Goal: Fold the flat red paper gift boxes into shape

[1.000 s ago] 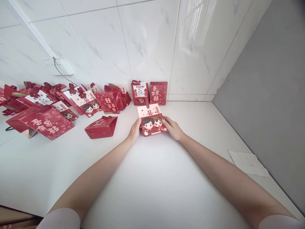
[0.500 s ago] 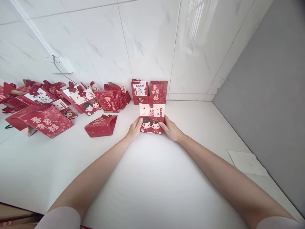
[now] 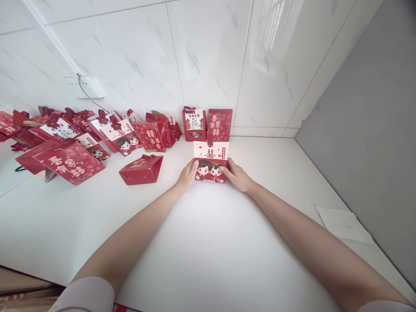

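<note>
Between my two hands stands a red and pale pink gift box point(image 3: 210, 151) with two cartoon figures on its front and a dark red ribbon at its top. My left hand point(image 3: 187, 174) is closed on its left side, thumb on the front edge. On the right side my right hand point(image 3: 238, 175) grips it the same way; the fingers behind the box are hidden. Just behind it, against the wall, are a box with a picture and a small window point(image 3: 194, 123) and a red box with gold lettering point(image 3: 221, 123).
Many red gift boxes point(image 3: 76, 162) crowd the left of the white table point(image 3: 208, 242), some tilted. One red box point(image 3: 141, 170) lies apart, left of my left hand. A white sheet point(image 3: 344, 223) lies at the right edge. Tiled wall point(image 3: 208, 56) rises behind, with a socket point(image 3: 85, 87).
The whole view has shifted slightly, so everything appears a little further right. My hands keep the same hold on the box, which has not visibly moved on the table.
</note>
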